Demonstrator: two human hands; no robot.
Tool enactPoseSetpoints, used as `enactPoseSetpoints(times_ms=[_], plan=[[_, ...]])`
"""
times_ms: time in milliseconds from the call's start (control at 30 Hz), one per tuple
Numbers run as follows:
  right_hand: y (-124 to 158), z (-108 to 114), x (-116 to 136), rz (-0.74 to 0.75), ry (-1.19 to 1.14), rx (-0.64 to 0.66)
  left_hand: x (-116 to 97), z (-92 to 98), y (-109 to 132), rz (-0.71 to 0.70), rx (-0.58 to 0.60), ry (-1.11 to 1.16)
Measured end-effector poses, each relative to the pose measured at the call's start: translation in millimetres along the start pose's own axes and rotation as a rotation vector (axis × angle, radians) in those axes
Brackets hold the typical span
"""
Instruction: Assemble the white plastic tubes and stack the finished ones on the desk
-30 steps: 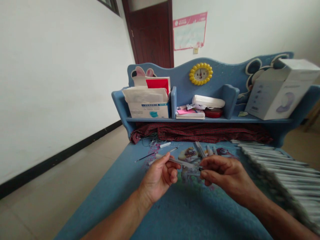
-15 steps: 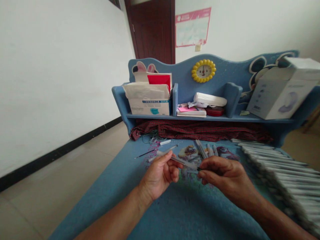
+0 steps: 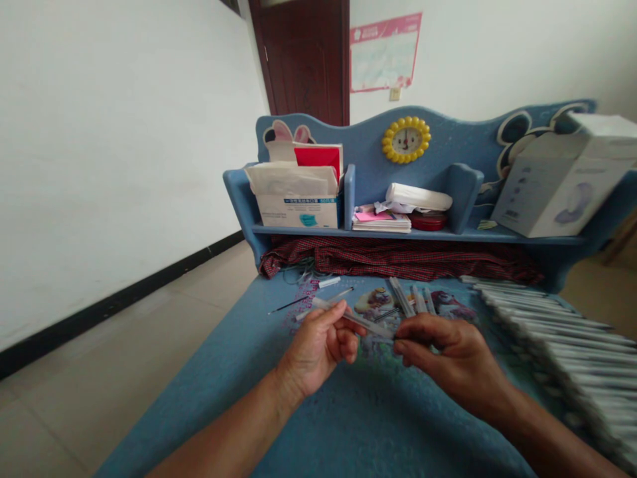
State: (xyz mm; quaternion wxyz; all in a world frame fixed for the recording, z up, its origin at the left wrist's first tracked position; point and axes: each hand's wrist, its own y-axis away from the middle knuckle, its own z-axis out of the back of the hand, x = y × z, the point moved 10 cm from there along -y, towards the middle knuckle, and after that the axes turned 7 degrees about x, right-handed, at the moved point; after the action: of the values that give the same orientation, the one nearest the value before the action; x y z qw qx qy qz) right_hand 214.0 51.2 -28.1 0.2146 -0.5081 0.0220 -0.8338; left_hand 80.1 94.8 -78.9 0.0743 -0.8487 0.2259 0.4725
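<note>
A clear frosted pen barrel (image 3: 372,324) slants between my two hands over the blue desk. My left hand (image 3: 316,345) is closed around its left part, thumb on top and fingers curled below. At its right end the fingertips of my right hand (image 3: 442,348) are pinched together, covering that end. Beyond the hands lie a thin dark pen refill (image 3: 288,305), a small white cap (image 3: 329,283) and another clear pen piece (image 3: 343,293). Several clear barrels (image 3: 401,296) lie just behind my right hand.
A long row of pens (image 3: 552,325) covers the desk's right side. A red checked cloth (image 3: 398,257) lies under the blue shelf (image 3: 462,199), which holds a mask box (image 3: 293,209), papers (image 3: 381,224) and a white carton (image 3: 542,186). The desk's left edge drops to the floor.
The dark piece that showed between my right fingertips and the barrel's end is no longer visible. The barrel's end now meets those fingertips. My left hand has barely moved.
</note>
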Motion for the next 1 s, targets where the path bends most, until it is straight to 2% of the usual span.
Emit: enactPoseSetpoints(times_ms=[167, 333, 500, 567, 633, 767, 833, 1000], plan=[[3, 0, 8, 0.077, 0.148, -0.042, 2, 0.9, 1, 0.03, -0.018, -0.019], [3, -5, -6, 0.005, 0.101, -0.05, 1, 4.1, 2, 0.031, -0.034, -0.046], [4, -13, -9, -0.009, 0.274, -0.021, -5, 3.4, 4, -0.003, -0.043, -0.082], [6, -15, -9, -0.004, 0.277, -0.027, -6, 3.4, 4, -0.008, -0.04, -0.099], [7, -20, -16, -0.047, 0.166, -0.015, -6, 3.2, 4, -0.006, -0.03, -0.112], [8, -45, -42, -0.31, -0.352, 0.126, -9, 2.1, 4, -0.002, -0.011, -0.135], [9, -52, -46, -0.399, -0.514, 0.167, -10, 1.4, 3, -0.001, -0.002, -0.14], [3, -36, -38, -0.273, -0.39, 0.101, -13, 4.7, 2, -0.01, -0.029, -0.145]])
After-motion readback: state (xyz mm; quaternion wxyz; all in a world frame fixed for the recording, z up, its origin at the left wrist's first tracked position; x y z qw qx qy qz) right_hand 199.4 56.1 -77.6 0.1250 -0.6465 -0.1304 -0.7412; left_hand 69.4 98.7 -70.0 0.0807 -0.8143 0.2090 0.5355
